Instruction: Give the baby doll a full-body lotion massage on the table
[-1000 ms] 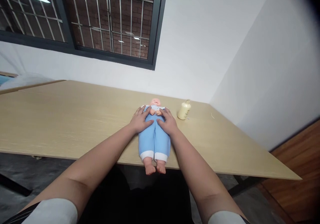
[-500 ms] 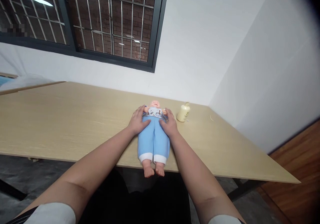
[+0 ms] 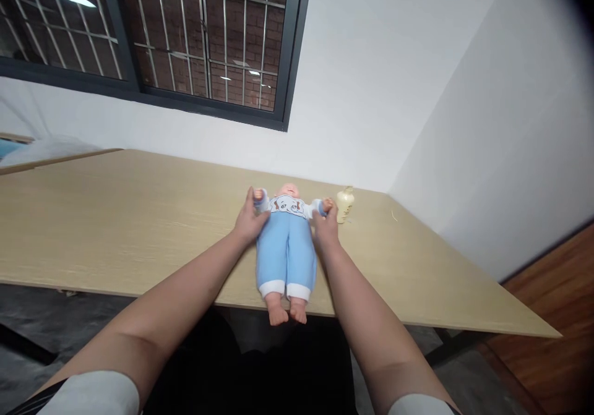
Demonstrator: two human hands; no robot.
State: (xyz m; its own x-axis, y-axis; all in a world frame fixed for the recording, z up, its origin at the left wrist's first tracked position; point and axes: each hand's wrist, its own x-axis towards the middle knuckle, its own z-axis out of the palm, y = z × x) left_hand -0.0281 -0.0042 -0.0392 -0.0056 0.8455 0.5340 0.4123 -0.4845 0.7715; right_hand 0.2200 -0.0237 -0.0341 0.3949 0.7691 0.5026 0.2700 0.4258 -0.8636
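Long pale wood-laminate table (image 3: pixel 139 217) set into a corner of plain white walls (image 3: pixel 371 93), dark-framed window (image 3: pixel 195 38) above with metal bars, brick beyond and ceiling-light reflections in the glass; grey floor (image 3: pixel 37 341) beneath, reddish wood flooring (image 3: pixel 547 303) at right.

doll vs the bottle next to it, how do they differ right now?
The doll lies flat on its back, both arms held out by the left hand and right hand; the bottle stands upright, untouched. Doll is larger, blue and white; bottle small, cream. Both rest on the table.
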